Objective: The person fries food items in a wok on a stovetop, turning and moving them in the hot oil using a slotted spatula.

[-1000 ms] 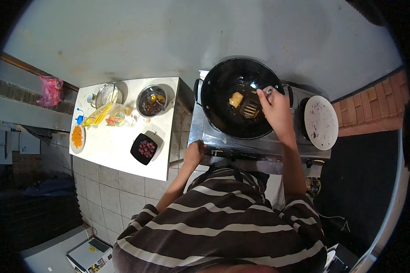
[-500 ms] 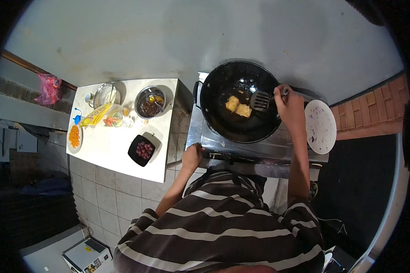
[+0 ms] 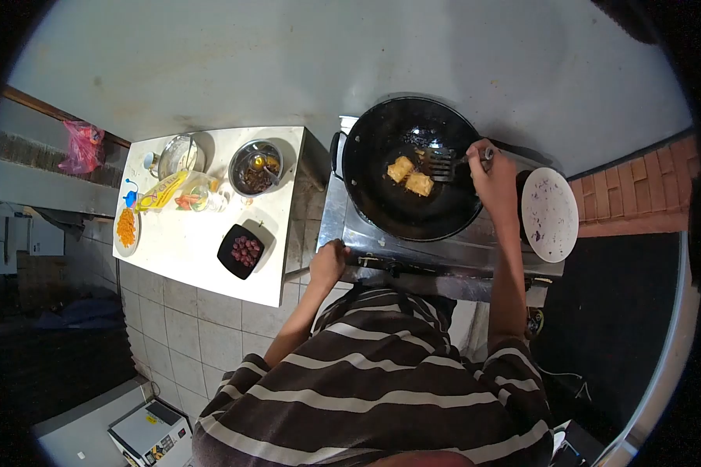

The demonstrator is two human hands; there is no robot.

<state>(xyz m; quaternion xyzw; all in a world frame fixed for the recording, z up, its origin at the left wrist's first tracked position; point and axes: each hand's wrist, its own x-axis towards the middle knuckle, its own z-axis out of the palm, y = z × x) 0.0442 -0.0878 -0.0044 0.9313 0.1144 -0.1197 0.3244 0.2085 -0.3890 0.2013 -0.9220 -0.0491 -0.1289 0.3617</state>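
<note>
Head view: a wide, dark wok (image 3: pixel 413 222) sits on a silver metal stove (image 3: pixel 444 261), right of the frame's centre. Two golden-brown, blocky pieces of food (image 3: pixel 419 184) lie side by side near the middle of the wok, with small crumbs close to them. The right hand (image 3: pixel 488 173), over the wok's right rim, is closed around the handle of a slotted metal spatula (image 3: pixel 442 165). The spatula's blade is inside the wok, just right of the food; whether the two touch is hard to tell. The left hand (image 3: pixel 329 262), fingers curled, rests at the stove's front left corner; I cannot tell whether it grips the edge. At the stove's right end is a white oval plate (image 3: pixel 550 226) speckled with purple bits.

On the white-topped bench (image 3: pixel 171 247), left of centre in the frame, a black square dish (image 3: pixel 227 261) holds dark red pieces (image 3: pixel 245 251). Above it is a round steel bowl (image 3: pixel 238 173) with dark contents and a spoon. Shredded orange food (image 3: pixel 126 227) fills a pale dish at the bench's left end, near a clear plastic bag with yellow print (image 3: pixel 160 194).
</note>
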